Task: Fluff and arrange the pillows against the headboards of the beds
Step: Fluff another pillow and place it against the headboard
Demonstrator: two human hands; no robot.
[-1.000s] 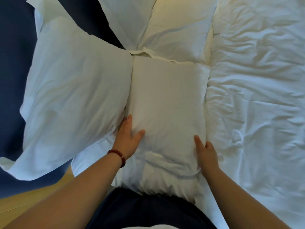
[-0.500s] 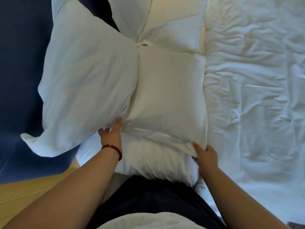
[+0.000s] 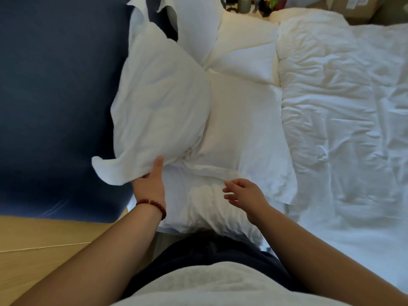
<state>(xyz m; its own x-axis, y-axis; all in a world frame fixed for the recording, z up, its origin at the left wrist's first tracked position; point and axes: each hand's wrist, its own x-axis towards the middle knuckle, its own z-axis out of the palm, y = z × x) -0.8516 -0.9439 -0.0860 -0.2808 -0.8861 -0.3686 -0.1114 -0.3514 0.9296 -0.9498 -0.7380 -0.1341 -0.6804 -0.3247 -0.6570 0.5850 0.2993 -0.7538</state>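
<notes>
A large white pillow [image 3: 159,107] leans against the dark blue headboard [image 3: 55,96] on the left. My left hand [image 3: 151,184], with a red bead bracelet, grips the pillow's lower edge. Beside it a flatter white pillow [image 3: 245,129] lies on the mattress, with another white pillow [image 3: 209,208] under its near end. My right hand [image 3: 245,195] hovers over that near end with fingers apart and nothing in it. Two more white pillows [image 3: 247,56] sit at the far end by the headboard.
A crumpled white duvet [image 3: 344,120] covers the bed to the right. Wooden floor [image 3: 44,244] shows at the lower left. Small items stand on a nightstand [image 3: 249,4] at the top, and a cardboard box [image 3: 357,7] is at the upper right.
My right hand let go of the flat pillow's corner and lifted away with fingers spread. My left hand shifted onto the big pillow's lower edge. The view moved back and right.
</notes>
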